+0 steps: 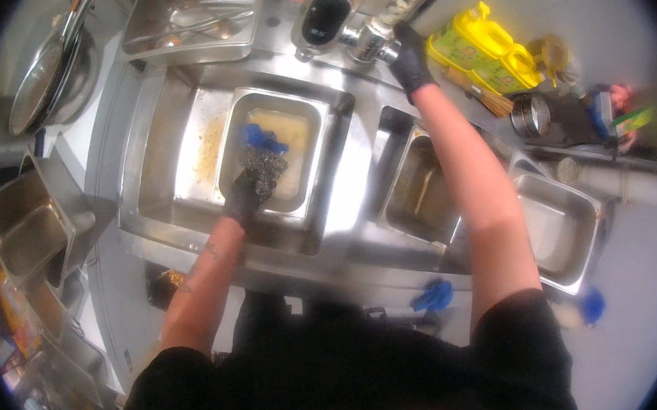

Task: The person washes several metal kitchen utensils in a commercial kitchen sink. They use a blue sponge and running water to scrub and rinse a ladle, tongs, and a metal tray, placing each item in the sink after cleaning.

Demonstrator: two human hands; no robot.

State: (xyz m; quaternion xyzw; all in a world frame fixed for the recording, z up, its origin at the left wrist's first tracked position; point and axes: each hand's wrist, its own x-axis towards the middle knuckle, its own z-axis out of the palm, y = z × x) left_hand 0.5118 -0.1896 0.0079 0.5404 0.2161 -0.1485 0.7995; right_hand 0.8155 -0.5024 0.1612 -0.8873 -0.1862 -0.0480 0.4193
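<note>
My left hand (243,196), in a black glove, grips a steel wool scourer (265,166). It is over a rectangular stainless steel pan (323,146) standing in the left sink basin (152,157). Cloudy yellowish liquid (291,122) lies in the pan, along with a crumpled blue cloth or glove (263,138) just beyond the scourer. My right hand (411,63), also black-gloved, reaches up to the chrome faucet (369,41) and has hold of its side handle (389,54). The fingertips there are partly hidden.
Behind the sink sits a steel pan (245,47) with ladles inside, beside a faucet-mounted unit (325,18). Yellow jugs (482,45) and a brush (493,100) line the right back. More steel pans stand in the right basin (422,190), at far right (561,218) and at left (28,225).
</note>
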